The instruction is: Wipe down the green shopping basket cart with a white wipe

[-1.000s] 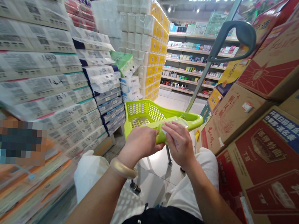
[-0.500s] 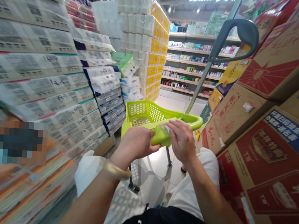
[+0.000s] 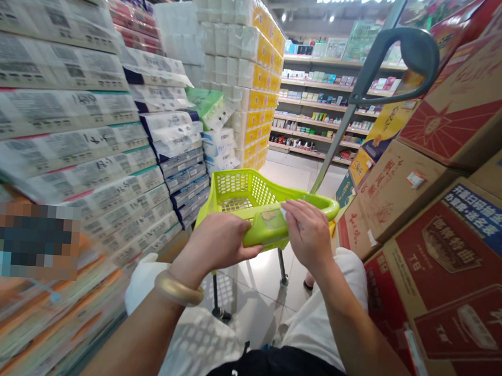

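Note:
A lime-green plastic shopping basket (image 3: 270,221) with perforated sides rides on a grey metal trolley frame before me. My left hand (image 3: 215,237) is closed around the left part of its near rim, thumb along the front face; a gold bangle circles that wrist. Between the hands a pale label panel shows on the rim. My right hand (image 3: 308,229) lies over the rim's right part with fingers bent together, pressing a bit of white material, apparently a tissue or cloth, to the surface. Most of that white piece is hidden by the fingers.
Stacked tissue packs (image 3: 170,119) line the left side, with tall bundles of paper rolls (image 3: 237,67) beyond. Cardboard cartons (image 3: 443,264) wall the right. A grey trolley handle (image 3: 395,66) rises at right. Stocked shelves (image 3: 321,107) stand behind a tiled floor (image 3: 296,162).
My left hand has slid left along the basket rim, uncovering more of the label panel. The basket's near side has shifted slightly left and down. My right hand has barely moved.

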A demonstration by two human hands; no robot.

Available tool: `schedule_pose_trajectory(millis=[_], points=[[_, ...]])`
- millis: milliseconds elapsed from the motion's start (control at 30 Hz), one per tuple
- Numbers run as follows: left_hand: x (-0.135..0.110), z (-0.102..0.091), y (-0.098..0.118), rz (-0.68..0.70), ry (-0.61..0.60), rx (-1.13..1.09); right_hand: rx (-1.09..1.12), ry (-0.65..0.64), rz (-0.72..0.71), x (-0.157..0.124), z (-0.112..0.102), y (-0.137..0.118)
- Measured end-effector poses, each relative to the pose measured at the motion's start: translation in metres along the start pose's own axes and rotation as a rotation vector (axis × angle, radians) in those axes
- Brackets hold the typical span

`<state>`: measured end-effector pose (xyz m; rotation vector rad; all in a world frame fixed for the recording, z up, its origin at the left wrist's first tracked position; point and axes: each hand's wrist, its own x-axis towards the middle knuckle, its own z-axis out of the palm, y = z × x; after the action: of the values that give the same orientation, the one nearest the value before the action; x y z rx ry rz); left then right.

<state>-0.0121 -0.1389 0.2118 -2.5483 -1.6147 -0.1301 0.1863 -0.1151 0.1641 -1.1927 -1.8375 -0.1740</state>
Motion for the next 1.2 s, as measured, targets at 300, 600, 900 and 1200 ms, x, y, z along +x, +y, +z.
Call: schedule_pose_trajectory(millis=[300,600,900,1200], points=[[-0.003,0.0,-0.01,0.036,0.018,0.029,0.021,-0.072,-0.116,-0.007,0.006,-0.026],[-0.004,0.002,-0.011,0.06,0.032,0.018,-0.023,-0.144,-0.036,0.011,0.004,-0.033],[-0.008,0.003,-0.031,0.128,0.085,-0.075,-0.051,-0.088,0.047,0.006,-0.002,-0.018],[-0.011,-0.004,-0.047,0.049,0.45,-0.186,-0.039,-0.009,0.023,-0.019,-0.002,-0.009]])
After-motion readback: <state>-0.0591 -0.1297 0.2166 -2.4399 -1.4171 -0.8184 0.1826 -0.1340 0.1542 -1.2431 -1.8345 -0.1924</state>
